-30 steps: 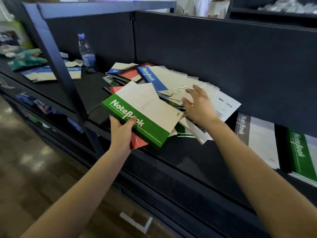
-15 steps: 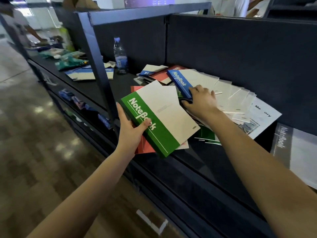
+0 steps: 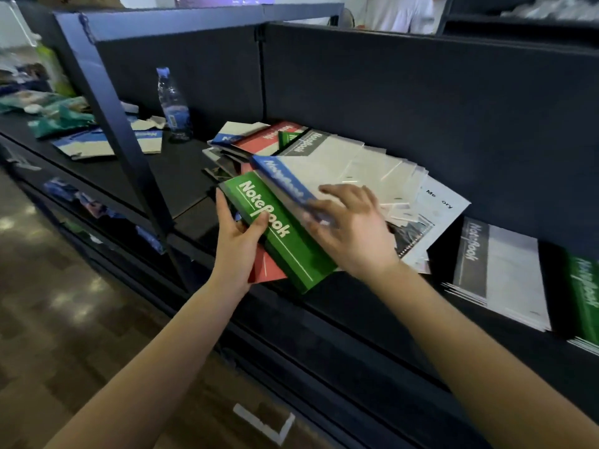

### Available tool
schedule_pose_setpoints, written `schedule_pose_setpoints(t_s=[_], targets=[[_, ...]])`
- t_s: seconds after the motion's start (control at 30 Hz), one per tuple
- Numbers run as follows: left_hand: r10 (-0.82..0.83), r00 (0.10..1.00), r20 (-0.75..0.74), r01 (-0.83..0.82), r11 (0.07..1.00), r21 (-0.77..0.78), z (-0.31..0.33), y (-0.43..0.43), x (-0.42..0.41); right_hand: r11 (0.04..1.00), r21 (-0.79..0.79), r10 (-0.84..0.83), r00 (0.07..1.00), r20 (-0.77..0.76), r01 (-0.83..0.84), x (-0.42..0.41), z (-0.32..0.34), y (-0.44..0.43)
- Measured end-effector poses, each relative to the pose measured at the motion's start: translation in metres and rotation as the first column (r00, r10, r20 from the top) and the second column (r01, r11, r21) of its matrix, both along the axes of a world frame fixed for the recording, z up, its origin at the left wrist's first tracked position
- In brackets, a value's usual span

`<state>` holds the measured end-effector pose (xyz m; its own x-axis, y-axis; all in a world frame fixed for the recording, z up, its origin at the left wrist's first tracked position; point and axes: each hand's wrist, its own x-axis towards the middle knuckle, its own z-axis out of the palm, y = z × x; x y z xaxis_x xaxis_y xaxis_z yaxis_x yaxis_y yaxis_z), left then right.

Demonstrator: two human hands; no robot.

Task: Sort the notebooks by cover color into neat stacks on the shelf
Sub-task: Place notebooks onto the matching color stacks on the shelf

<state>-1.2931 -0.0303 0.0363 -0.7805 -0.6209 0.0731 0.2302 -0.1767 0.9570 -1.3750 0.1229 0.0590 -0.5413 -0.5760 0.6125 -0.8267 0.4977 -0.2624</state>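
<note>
My left hand [image 3: 238, 244] grips a green-banded notebook [image 3: 291, 251] by its left edge, thumb on the cover, at the shelf's [image 3: 168, 170] front. My right hand [image 3: 353, 234] holds a blue-banded notebook [image 3: 282, 179] tilted up over the green one, thumb at its blue edge and fingers spread on its white cover. A red notebook [image 3: 264, 273] lies under the green one. Behind them a loose pile [image 3: 372, 170] fans out, with red [image 3: 269, 137] and grey [image 3: 304, 144] covers showing. To the right sit a grey-banded stack [image 3: 505, 270] and a green-banded stack [image 3: 586, 299].
A slanted metal shelf post [image 3: 113, 124] stands left of my hands. Behind it are a water bottle [image 3: 171, 102] and blue-banded notebooks [image 3: 97, 144] among green packets. A dark back panel closes the shelf. Lower shelves hold small items. A person stands behind the shelving.
My right hand took hold of the blue-banded notebook and lifted it toward me over the green one. My left hand kept its grip on the green notebook, which now lies partly under the blue one.
</note>
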Motion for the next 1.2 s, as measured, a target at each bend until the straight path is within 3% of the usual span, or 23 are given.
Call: schedule_pose_setpoints(t_s=[0.07, 0.17, 0.3, 0.47, 0.53, 0.6, 0.7, 0.83, 0.93, 1.2], targets=[[0.005, 1.0, -0.027, -0.006, 0.999, -0.037, 0.002, 0.01, -0.012, 0.99, 0.125, 0.055, 0.998, 0.026, -0.057, 0.012, -0.011, 0.006], [-0.003, 0.999, -0.045, -0.001, 0.997, -0.073, 0.003, 0.032, -0.025, 0.97, 0.206, 0.086, 0.977, 0.195, -0.126, 0.017, -0.018, 0.022], [-0.07, 0.996, -0.056, 0.059, 0.981, -0.185, 0.003, 0.061, -0.036, 0.985, 0.113, 0.091, 0.956, 0.28, -0.127, 0.01, -0.017, 0.058], [-0.236, 0.969, -0.069, 0.22, 0.957, -0.187, 0.01, 0.107, -0.052, 0.975, -0.064, -0.173, 0.914, 0.368, 0.211, -0.014, -0.014, 0.108], [-0.3, 0.952, -0.068, 0.281, 0.938, -0.203, 0.013, 0.126, -0.057, 0.927, -0.136, -0.251, 0.847, 0.469, 0.35, -0.022, -0.012, 0.13], [-0.348, 0.935, -0.071, 0.329, 0.923, -0.202, 0.015, 0.146, -0.062, 0.875, -0.142, -0.279, 0.722, 0.633, 0.462, -0.029, -0.008, 0.157], [-0.395, 0.917, -0.053, 0.379, 0.905, -0.196, 0.011, 0.177, -0.067, 0.834, -0.151, -0.18, 0.521, 0.834, 0.531, -0.033, -0.004, 0.202], [-0.406, 0.913, 0.05, 0.405, 0.879, -0.252, 0.009, 0.223, -0.072, 0.758, -0.222, -0.164, 0.508, 0.846, 0.614, -0.029, -0.014, 0.253], [-0.465, 0.885, 0.027, 0.458, 0.858, -0.232, 0.001, 0.253, -0.08, 0.692, -0.226, -0.215, 0.495, 0.842, 0.685, -0.025, -0.023, 0.286], [-0.72, 0.694, -0.004, 0.72, 0.693, -0.043, -0.023, 0.344, -0.093, 0.522, -0.274, -0.278, 0.464, 0.841, 0.808, -0.006, -0.047, 0.388]])
